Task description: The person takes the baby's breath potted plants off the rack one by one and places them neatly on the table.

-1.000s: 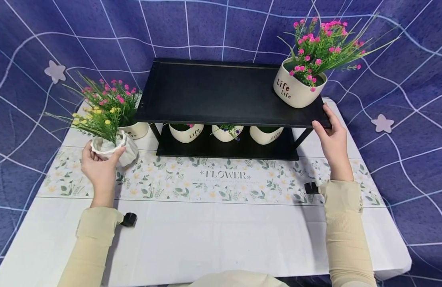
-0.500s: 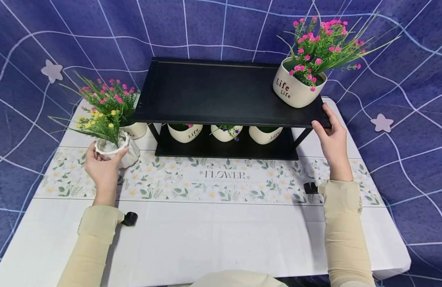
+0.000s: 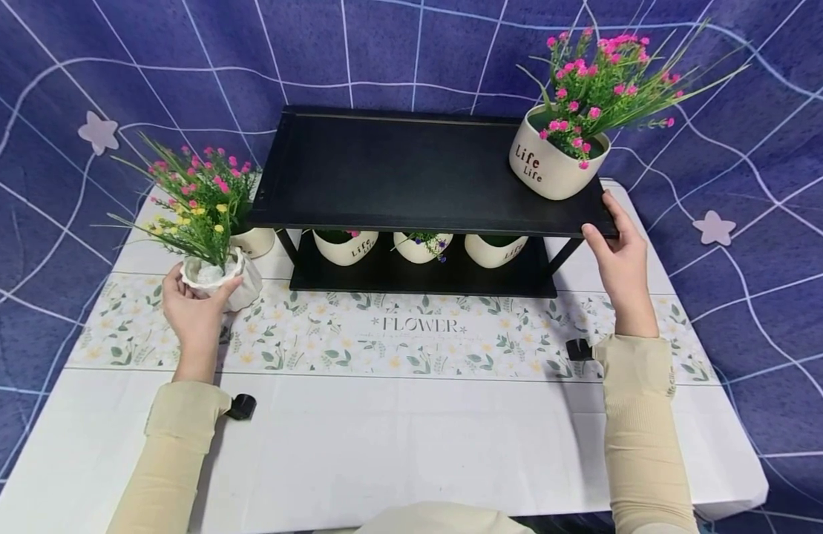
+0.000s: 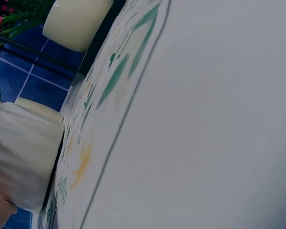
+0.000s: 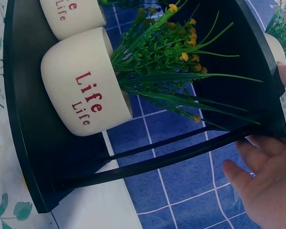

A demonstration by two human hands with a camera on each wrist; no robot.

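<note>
At the table's left side, my left hand [image 3: 196, 315] holds a white ruffled flowerpot [image 3: 246, 288], thumb on the near side of its rim and fingers round the left. Yellow artificial flowers [image 3: 191, 222] with long grass blades rise from it, leaning left. In the left wrist view the pot's pleated wall [image 4: 26, 157] stands close over the floral runner. My right hand [image 3: 623, 267] grips the right front corner of a black two-tier shelf [image 3: 398, 170], thumb on top. In the right wrist view, fingers [image 5: 262, 152] curl beneath the upper board.
A cream "Life" pot [image 3: 554, 167] with pink flowers stands at the top board's right end. Three cream pots, one of them the middle pot [image 3: 418, 248], sit on the lower board. Another pot [image 3: 256, 242] with pink flowers stands behind the ruffled one, beside the shelf.
My left hand has shifted slightly to the right with the ruffled pot, and the yellow flowers have swung a little rightward. The right hand and the shelf stay where they were.
</note>
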